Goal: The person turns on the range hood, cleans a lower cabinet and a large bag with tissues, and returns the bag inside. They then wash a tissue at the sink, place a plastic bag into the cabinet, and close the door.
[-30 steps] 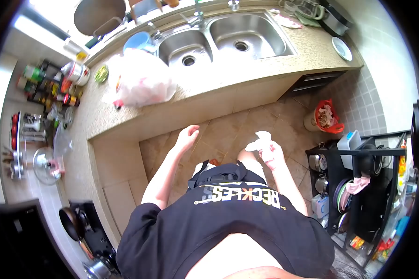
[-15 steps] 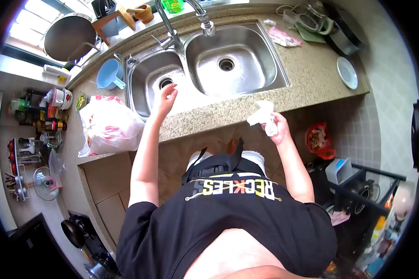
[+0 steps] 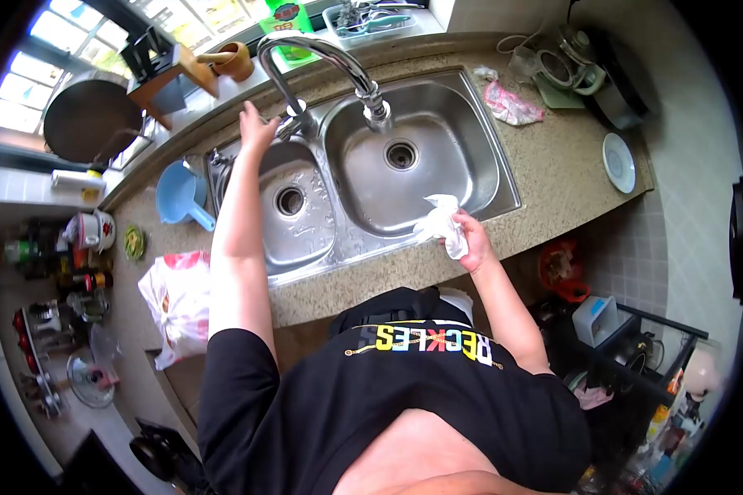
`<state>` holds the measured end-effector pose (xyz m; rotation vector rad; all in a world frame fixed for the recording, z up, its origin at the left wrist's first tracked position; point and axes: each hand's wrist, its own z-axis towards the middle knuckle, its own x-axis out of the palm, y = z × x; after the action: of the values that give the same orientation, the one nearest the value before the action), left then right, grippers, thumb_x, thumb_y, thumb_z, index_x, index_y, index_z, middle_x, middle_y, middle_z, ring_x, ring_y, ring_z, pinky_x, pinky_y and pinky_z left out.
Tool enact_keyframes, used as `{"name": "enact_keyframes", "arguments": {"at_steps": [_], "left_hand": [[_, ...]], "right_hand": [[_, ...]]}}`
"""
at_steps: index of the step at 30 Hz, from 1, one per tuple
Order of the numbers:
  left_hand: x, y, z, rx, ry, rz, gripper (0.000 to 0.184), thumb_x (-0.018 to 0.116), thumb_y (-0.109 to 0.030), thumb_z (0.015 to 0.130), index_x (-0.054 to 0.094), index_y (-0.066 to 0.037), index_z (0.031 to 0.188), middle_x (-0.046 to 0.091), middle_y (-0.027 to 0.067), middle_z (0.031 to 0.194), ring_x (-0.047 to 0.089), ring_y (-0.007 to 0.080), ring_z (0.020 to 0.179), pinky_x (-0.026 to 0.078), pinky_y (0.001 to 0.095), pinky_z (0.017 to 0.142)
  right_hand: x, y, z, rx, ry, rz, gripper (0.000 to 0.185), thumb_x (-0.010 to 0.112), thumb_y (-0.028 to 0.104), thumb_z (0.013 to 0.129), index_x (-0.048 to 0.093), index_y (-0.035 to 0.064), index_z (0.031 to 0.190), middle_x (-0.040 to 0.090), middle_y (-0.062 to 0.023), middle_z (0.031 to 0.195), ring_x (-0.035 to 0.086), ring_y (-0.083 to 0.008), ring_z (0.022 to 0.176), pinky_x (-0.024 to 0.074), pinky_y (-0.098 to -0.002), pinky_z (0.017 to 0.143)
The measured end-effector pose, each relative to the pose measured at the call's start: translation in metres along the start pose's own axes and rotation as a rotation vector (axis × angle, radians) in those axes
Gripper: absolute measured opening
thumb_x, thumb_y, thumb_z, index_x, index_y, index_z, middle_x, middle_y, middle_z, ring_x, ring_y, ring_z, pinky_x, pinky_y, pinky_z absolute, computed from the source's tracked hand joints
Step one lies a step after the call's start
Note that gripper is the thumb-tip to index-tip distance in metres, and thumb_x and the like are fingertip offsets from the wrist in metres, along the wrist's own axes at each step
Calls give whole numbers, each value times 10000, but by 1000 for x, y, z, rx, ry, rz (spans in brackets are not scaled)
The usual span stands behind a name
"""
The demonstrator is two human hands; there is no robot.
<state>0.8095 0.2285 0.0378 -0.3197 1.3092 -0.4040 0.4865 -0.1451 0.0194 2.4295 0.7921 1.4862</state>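
My left hand (image 3: 257, 130) is stretched out with its fingers apart, beside the faucet handle (image 3: 287, 126) at the back of the sink; whether they touch is unclear. My right hand (image 3: 473, 241) grips a crumpled white cloth or tissue (image 3: 444, 224) over the front edge of the large basin (image 3: 458, 153). The chrome faucet (image 3: 326, 48) curves over the large basin. Droplets lie in the small basin (image 3: 301, 235).
Left of the sink are a blue dipper (image 3: 177, 194) and a tied plastic bag (image 3: 177, 305). A pink-and-white bag (image 3: 512, 105) and a white plate (image 3: 618, 163) lie on the right counter. A black rack (image 3: 660, 318) stands at right.
My body has come closer to the sink. My left hand has reached forward to the faucet handle, and my right hand has brought the white cloth to the large basin's edge.
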Motion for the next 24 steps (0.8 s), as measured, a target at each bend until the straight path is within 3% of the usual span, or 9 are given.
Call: {"name": "enact_keyframes", "arguments": {"at_steps": [3, 5, 6, 7, 9, 17, 19, 21, 24], "left_hand": [[7, -1, 28, -327, -108, -767, 918, 729, -304, 681, 195, 53, 1337, 473, 214, 1176, 505, 263, 1033, 392, 314, 886], [4, 7, 34, -407, 6, -795, 815, 730, -260, 698, 290, 57, 1307, 572, 96, 954, 536, 132, 780, 427, 228, 699], [11, 17, 34, -299, -38, -885, 618, 712, -237, 725, 454, 61, 1201, 568, 19, 775, 471, 67, 617, 390, 195, 555], [19, 25, 29, -301, -79, -948, 418, 687, -192, 741, 574, 36, 1073, 521, -25, 693, 436, 54, 585, 369, 200, 518], [17, 29, 16, -139, -190, -630, 315, 671, -164, 741, 621, -6, 1010, 483, -49, 645, 405, 39, 553, 344, 198, 490], [5, 12, -41, -105, -195, -722, 236, 622, -88, 767, 626, -27, 995, 534, -43, 699, 480, 34, 652, 400, 173, 605], [7, 6, -49, -95, -201, -720, 330, 629, -117, 757, 581, -12, 1067, 584, 8, 775, 525, 69, 694, 430, 206, 644], [12, -20, -63, -103, -335, -148, 586, 652, -214, 697, 453, -25, 1215, 532, 125, 869, 520, 241, 816, 428, 352, 765], [58, -61, -90, -292, -175, -445, 624, 645, -270, 707, 412, -45, 1241, 509, 133, 935, 499, 278, 889, 416, 376, 795]], "right_hand": [[9, 4, 10, 0, -42, -12, 307, 521, 150, 785, 484, 66, 1079, 590, -78, 908, 612, -181, 733, 520, -297, 541], [13, 6, 23, 46, 30, -35, 330, 518, 144, 788, 474, 53, 1102, 588, -78, 912, 611, -174, 738, 517, -279, 554], [25, 6, 29, 18, 16, -71, 341, 514, 144, 796, 470, 39, 1118, 589, -82, 924, 610, -169, 753, 515, -267, 573], [28, 7, 40, 32, 27, -144, 353, 510, 123, 809, 456, 19, 1142, 589, -92, 952, 609, -173, 801, 520, -280, 626], [34, 8, 68, 16, 45, -204, 366, 534, 94, 811, 451, 0, 1155, 586, -98, 978, 605, -180, 849, 520, -295, 684], [71, 18, 196, 25, 189, -366, 269, 471, 9, 835, 492, -25, 1101, 581, -116, 953, 602, -197, 805, 507, -301, 665], [68, 11, 222, 88, 221, -344, 251, 470, 9, 834, 501, -24, 1080, 580, -118, 935, 601, -198, 790, 505, -304, 648], [77, 8, 227, 140, 256, -322, 232, 469, 10, 833, 511, -23, 1059, 578, -119, 917, 600, -198, 776, 503, -307, 632], [89, 6, 220, -32, 101, -399, 144, 501, 9, 806, 528, -5, 947, 571, -90, 832, 582, -172, 721, 484, -310, 591]]}}
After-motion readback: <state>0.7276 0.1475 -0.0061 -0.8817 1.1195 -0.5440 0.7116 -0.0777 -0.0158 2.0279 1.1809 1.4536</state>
